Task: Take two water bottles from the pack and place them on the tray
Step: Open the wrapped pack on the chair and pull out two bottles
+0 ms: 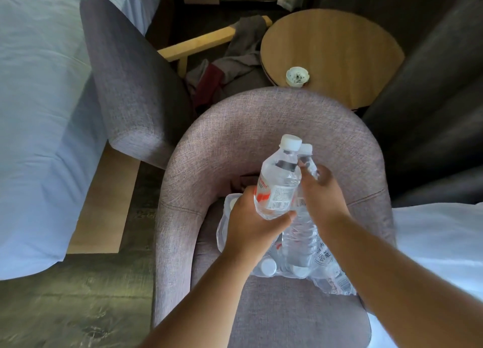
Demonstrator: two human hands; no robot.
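**Observer:** What have your hands got right now?

**Operator:** My left hand [249, 226] is wrapped around the lower body of one water bottle [278, 183], thumb across the front just under the label. My right hand [322, 198] is closed on the second bottle [300, 232], gripping it high, near the shoulder. The two bottles touch, caps side by side, both tilted away from me above the pack [324, 266].

**Observer:** How do they feel likely to handle?

**Operator:** Full, I judge, so fairly heavy for their size. The clear plastic is thin and ribbed, so it will give under a hard squeeze. The paper label band is the better place to hold; the bare wall looks smooth and could slip.

**Observer:** And the pack?

**Operator:** Soft, crinkled shrink-wrap, torn open, with a few white caps [268, 265] showing inside. It sits on the seat of a rounded chair [261, 117] in coarse, woven grey-mauve fabric.

**Observer:** Where's the tray?

**Operator:** I can't see one. Beyond the chair is a round wooden tabletop [339, 49], smooth and pale, carrying a small white ashtray [298, 77]. Another fabric chair [130, 81] and a bed [39, 86] with white linen lie to my left.
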